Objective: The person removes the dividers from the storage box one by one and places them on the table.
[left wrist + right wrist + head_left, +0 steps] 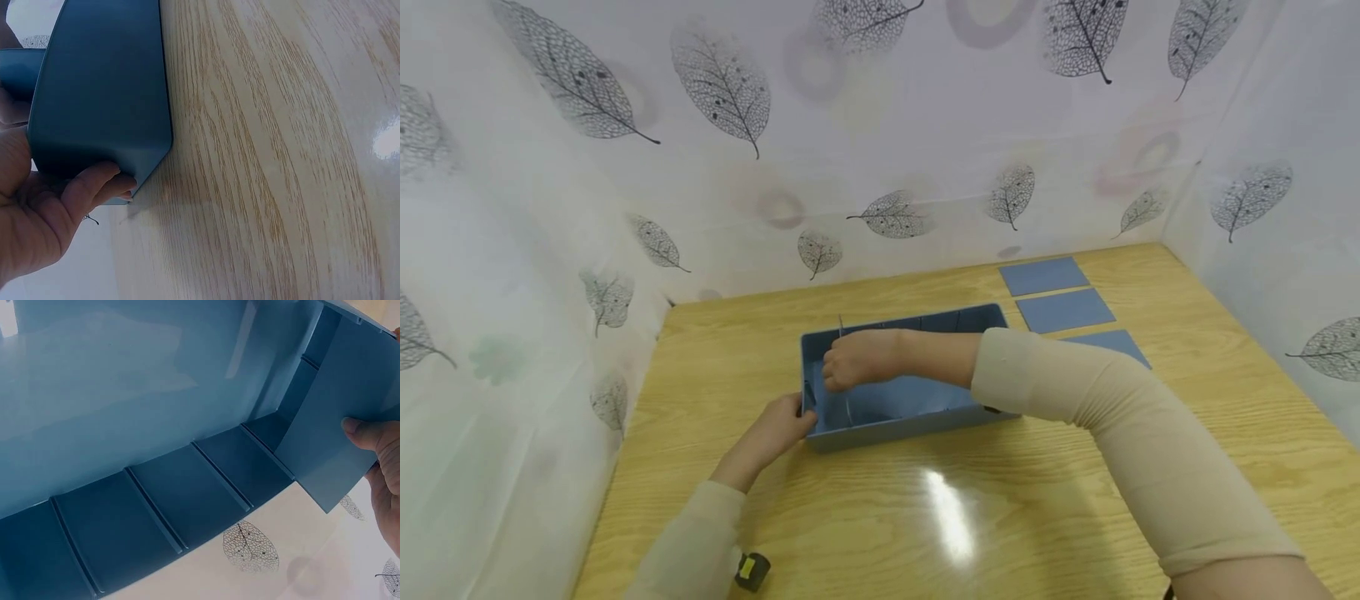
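A long blue plastic box (917,427) with slotted inner walls stands on the table. At its left end my left hand (778,429) grips the wall, thumb over the rim; in the left wrist view its fingers curl round the box's end (103,81). Over the left part of the box, my right hand (867,358) pinches a thin flat blue divider panel (347,394). The right wrist view has this panel tilted across the box near one end, one lower corner by the ribbed wall (153,503). Whether its edge sits in a slot, I cannot tell.
Flat blue panels lie at the back right of the wooden table (700,367): a far one (1043,276), a middle one (1065,311) and a near one (1112,343) partly behind my right sleeve. A small black object with a yellow patch (751,572) is beside my left sleeve.
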The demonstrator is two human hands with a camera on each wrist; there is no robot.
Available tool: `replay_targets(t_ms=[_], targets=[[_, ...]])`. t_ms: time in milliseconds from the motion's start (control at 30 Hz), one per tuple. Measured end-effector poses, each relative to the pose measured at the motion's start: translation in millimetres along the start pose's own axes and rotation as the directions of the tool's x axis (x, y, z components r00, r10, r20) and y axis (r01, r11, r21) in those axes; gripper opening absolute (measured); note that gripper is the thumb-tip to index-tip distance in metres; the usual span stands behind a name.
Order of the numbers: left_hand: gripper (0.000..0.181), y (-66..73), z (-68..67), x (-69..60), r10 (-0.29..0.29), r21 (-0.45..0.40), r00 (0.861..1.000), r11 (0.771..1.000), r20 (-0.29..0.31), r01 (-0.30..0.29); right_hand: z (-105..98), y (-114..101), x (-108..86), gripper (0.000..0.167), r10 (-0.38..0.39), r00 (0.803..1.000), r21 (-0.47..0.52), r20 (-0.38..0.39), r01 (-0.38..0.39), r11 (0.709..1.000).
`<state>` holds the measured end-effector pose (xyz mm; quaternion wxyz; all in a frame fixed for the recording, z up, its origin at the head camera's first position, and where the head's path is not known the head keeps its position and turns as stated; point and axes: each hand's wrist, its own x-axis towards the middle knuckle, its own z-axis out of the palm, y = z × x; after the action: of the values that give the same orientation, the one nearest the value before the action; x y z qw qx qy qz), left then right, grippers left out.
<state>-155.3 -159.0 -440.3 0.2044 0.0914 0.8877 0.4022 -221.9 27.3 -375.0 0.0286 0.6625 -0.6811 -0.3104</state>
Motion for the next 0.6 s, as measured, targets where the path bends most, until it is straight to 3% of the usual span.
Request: replay_targets(t_ms=[233, 600], targets=[[0.021, 0.2, -0.5, -0.5, -0.005, -0.013, 1.0, 1.0, 0.001, 0.005, -8, 5, -3.3, 0.025, 0.004, 1.0, 0.02, 0.009, -0.005, 1.0], [0.02, 1.6, -1.0, -0.2, 0.004, -0.003, 1.0, 1.0, 0.002, -0.004, -17, 13, -13.7, 0.021, 0.026, 0.998, 0.127, -0.062, -0.018, 0.992]])
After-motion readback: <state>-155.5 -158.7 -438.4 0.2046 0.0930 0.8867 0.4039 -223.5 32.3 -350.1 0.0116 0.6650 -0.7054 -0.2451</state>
